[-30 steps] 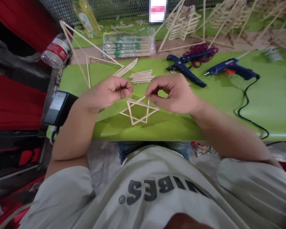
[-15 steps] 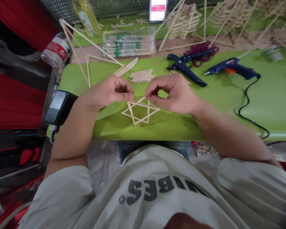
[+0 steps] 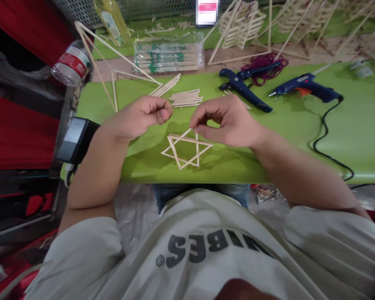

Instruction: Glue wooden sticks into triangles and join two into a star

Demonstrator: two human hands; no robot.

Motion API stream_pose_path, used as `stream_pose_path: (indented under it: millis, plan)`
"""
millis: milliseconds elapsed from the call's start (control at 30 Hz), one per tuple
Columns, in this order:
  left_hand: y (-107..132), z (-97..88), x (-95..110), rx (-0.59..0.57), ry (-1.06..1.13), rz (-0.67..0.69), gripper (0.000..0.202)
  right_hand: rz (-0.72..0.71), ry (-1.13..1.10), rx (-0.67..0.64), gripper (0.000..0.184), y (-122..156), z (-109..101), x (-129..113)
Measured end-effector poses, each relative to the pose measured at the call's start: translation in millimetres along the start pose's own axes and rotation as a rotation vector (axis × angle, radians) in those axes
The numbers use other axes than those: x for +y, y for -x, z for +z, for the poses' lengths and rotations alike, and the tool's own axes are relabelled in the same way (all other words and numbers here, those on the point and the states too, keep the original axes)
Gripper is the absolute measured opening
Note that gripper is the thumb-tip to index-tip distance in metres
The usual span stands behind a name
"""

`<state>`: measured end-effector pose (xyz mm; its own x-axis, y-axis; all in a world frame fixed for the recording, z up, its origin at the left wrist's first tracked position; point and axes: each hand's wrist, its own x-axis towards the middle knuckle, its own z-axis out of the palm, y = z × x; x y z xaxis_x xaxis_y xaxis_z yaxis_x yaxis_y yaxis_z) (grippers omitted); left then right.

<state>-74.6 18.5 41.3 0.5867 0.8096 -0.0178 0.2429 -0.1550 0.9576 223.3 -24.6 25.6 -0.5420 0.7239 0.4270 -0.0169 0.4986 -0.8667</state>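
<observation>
A six-pointed star made of thin wooden sticks (image 3: 187, 138) is in front of me, near the front edge of the green tabletop. My right hand (image 3: 226, 121) pinches its upper point between thumb and fingertips. Up and left of the star, apart from it, is my left hand (image 3: 148, 116), with its fingers curled in and the thumb against them; nothing shows in its grip. Just beyond both hands lies a small pile of cut sticks (image 3: 186, 98), and a second bundle of sticks (image 3: 166, 86) rests at an angle to its left.
A blue cutter (image 3: 245, 89) and a blue glue gun (image 3: 306, 88) with a black cord lie to the right, near purple string (image 3: 264, 68). Bagged sticks (image 3: 168, 56) and stick frames (image 3: 242, 25) stand behind. A triangular frame (image 3: 121, 52) and a plastic bottle (image 3: 71, 62) are at left.
My left hand has let go of the star and moved slightly up and left. The star, still pinched by my right hand, has swung slightly down and right.
</observation>
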Motion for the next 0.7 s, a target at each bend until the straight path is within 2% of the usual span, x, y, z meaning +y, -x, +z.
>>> stream_pose_path:
  millis: [100,167,267,433,567,700]
  plan:
    - [-2,0.2,-6,0.084,0.121,0.014,0.058,0.034,-0.073,0.020,0.006,-2,-1,0]
    - [-4,2.3,-9,0.093,0.140,-0.003,0.054,0.082,-0.119,0.037,0.010,-3,-3,0]
    - [-5,9.7,-9,0.053,0.099,-0.010,0.040,0.122,-0.190,0.055,0.018,-5,-6,1]
    - [-3,24.9,0,-0.076,0.118,0.059,0.039,0.163,-0.308,0.086,0.030,-9,-3,10]
    - [-2,32.3,0,-0.058,0.199,0.029,0.046,0.176,-0.445,0.158,0.033,-10,5,20]
    - [-4,42.3,-9,-0.057,0.413,0.008,0.045,0.223,-0.532,0.214,0.033,-10,10,25]
